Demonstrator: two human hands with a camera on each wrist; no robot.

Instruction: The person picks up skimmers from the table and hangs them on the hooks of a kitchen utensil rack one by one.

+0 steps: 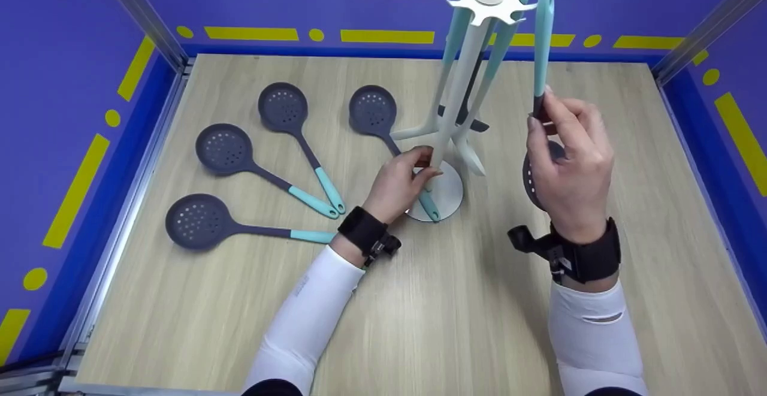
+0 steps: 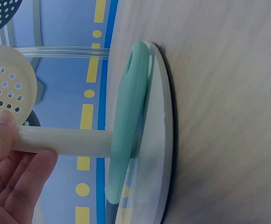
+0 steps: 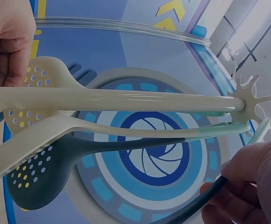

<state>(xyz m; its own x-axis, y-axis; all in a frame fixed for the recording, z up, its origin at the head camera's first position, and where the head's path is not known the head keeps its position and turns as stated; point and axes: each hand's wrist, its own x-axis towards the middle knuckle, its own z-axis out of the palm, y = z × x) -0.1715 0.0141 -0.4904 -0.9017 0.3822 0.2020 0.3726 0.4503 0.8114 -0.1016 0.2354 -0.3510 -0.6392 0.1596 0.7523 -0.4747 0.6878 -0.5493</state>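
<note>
A utensil rack with a white pole (image 1: 462,84), a hooked top (image 1: 488,0) and a round base (image 1: 453,195) stands near the table's middle. My left hand (image 1: 395,183) holds the lower pole between thumb and fingers. My right hand (image 1: 576,159) pinches a dark skimmer (image 1: 543,48) by its neck, teal handle up. The handle's end is beside a right-hand hook; whether they touch I cannot tell. From the rack hang a cream skimmer (image 3: 37,72), a dark skimmer (image 3: 37,182) and a cream utensil (image 3: 46,133), its head partly out of view.
Left of the rack lie several dark skimmers with teal handles: one at the front (image 1: 198,222), one above it (image 1: 225,149), one further back (image 1: 283,107). Another skimmer (image 1: 373,110) extends under my left hand, its handle over the base. Blue panels (image 1: 48,114) enclose the table.
</note>
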